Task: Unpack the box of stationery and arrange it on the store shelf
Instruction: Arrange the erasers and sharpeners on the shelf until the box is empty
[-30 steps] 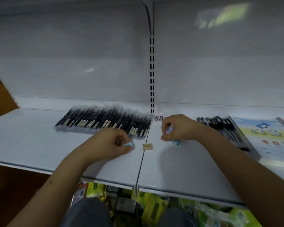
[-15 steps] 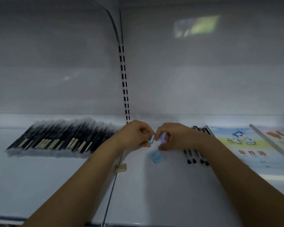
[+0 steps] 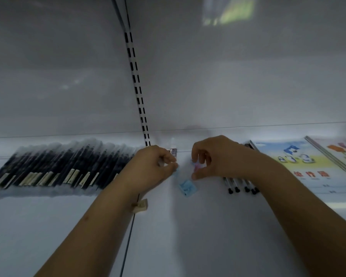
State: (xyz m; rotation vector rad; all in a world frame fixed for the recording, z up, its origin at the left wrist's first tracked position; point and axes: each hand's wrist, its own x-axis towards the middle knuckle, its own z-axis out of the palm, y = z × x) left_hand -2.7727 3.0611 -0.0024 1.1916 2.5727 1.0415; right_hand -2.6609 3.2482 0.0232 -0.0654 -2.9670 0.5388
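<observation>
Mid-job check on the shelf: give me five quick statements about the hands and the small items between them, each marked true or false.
1. A light blue item lies on the shelf, apart from both hands. True.
2. The right hand pinches a small pink item. True.
3. The row of black pens lies right of the booklets. False: it lies to the left; the booklets are at the right.
4. The left hand lies flat and open on the shelf. False: its fingers are curled, pinching something small and bluish.
5. A beige piece lies by the shelf seam near the left forearm. True.
</observation>
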